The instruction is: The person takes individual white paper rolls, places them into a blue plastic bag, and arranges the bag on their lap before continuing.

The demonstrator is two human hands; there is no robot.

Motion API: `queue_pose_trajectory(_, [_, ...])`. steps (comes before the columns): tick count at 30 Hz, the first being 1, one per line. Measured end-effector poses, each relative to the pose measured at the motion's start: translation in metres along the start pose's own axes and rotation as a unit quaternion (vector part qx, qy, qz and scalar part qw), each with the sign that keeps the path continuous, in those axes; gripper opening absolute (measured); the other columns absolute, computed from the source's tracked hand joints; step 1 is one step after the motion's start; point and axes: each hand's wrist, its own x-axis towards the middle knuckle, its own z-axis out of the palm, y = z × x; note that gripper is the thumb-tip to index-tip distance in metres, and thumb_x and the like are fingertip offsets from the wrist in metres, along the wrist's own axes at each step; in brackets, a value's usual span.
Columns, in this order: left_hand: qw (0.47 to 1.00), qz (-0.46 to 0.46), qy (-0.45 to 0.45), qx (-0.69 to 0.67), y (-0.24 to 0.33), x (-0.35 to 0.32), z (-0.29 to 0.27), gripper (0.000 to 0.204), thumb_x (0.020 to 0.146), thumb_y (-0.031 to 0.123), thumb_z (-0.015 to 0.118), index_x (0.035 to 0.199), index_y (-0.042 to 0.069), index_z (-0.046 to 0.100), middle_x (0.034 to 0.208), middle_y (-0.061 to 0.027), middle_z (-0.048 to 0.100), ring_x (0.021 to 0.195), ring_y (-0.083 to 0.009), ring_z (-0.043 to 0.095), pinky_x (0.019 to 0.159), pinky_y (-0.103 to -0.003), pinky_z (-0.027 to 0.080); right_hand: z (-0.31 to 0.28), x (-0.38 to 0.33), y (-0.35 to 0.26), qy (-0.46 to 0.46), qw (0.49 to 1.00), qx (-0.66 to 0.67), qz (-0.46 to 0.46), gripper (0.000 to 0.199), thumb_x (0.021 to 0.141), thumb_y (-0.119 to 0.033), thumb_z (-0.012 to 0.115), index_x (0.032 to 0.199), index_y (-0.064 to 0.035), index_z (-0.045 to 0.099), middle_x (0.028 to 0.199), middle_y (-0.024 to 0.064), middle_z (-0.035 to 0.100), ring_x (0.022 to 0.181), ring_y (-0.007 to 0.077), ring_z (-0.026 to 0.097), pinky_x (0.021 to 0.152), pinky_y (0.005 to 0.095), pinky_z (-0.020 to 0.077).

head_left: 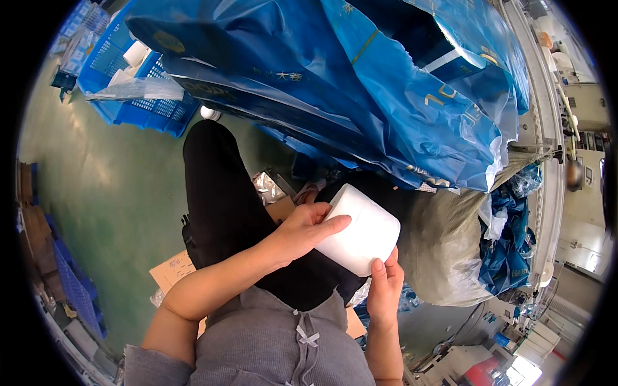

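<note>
A thick white paper roll (pixel 362 235) lies tilted between my two hands, above my lap. My left hand (pixel 301 233) grips its left end, with the thumb pressed along the side and the other fingers partly behind it. At the lower right end my right hand (pixel 385 283) pinches the roll, thumb in front and fingers curled round the edge. The far side of the roll is hidden. Just beyond it spreads a large blue printed plastic sheet (pixel 290 71), creased and folded.
On the left, a blue plastic basket (pixel 183 103) contains white rolls and clear film. A pale woven sack (pixel 444 251) stands at my right, beside crumpled blue plastic (pixel 505 251). Cardboard (pixel 170 269) lies on the green floor (pixel 122 212). A metal machine frame (pixel 547 128) runs along the right.
</note>
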Motion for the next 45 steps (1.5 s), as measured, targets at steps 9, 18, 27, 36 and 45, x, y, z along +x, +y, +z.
queue_pose_trajectory(9, [0.998,0.017,-0.035,0.054,-0.001,-0.002,-0.001,0.039,0.082,0.029,0.068,0.107,0.0,0.057,0.096,-0.0058,0.063,0.089,-0.0121,0.058,0.081,-0.025,0.044,-0.007,0.0,0.003,0.0,0.994,0.079,0.077,0.05,0.089,-0.028,0.059,0.123,0.0065,0.048,0.124,0.0113,0.053,0.114,0.0191,0.049,0.101,0.0333,0.0324])
queue_pose_trajectory(18, [0.989,0.056,-0.1,0.095,-0.003,-0.006,-0.016,0.044,0.082,0.029,0.068,0.111,-0.002,0.056,0.101,-0.0089,0.062,0.095,-0.0149,0.057,0.085,-0.027,0.043,-0.017,0.003,0.003,-0.02,0.988,0.117,0.095,0.049,0.078,-0.016,0.072,0.118,0.0046,0.054,0.129,0.0089,0.046,0.119,0.0203,0.045,0.101,0.0342,0.0331])
queue_pose_trajectory(27, [0.998,0.031,-0.05,0.016,-0.002,-0.003,-0.011,0.041,0.084,0.032,0.065,0.106,-0.002,0.059,0.092,-0.0084,0.063,0.085,-0.0131,0.058,0.076,-0.025,0.044,-0.012,0.0,0.002,-0.059,0.996,0.044,0.051,0.043,0.078,-0.009,0.07,0.118,0.0024,0.056,0.129,0.0074,0.042,0.123,0.0201,0.038,0.103,0.033,0.0281])
queue_pose_trajectory(36, [0.988,0.076,-0.074,0.114,0.002,-0.01,-0.016,0.046,0.079,0.034,0.07,0.105,-0.002,0.059,0.095,-0.0115,0.063,0.091,-0.0177,0.057,0.081,-0.029,0.043,-0.013,0.001,0.002,-0.036,0.994,0.069,0.071,0.046,0.076,-0.011,0.073,0.116,0.0038,0.056,0.131,0.0094,0.044,0.121,0.021,0.041,0.102,0.0357,0.0302])
queue_pose_trajectory(45, [0.998,0.047,-0.035,0.024,-0.001,-0.002,-0.008,0.047,0.082,0.034,0.068,0.106,-0.005,0.059,0.091,-0.0091,0.062,0.084,-0.0126,0.057,0.073,-0.022,0.043,-0.013,-0.001,0.005,-0.046,0.984,-0.162,-0.061,0.048,0.072,-0.013,0.076,0.112,0.0039,0.058,0.131,0.008,0.039,0.123,0.0224,0.038,0.103,0.034,0.0269])
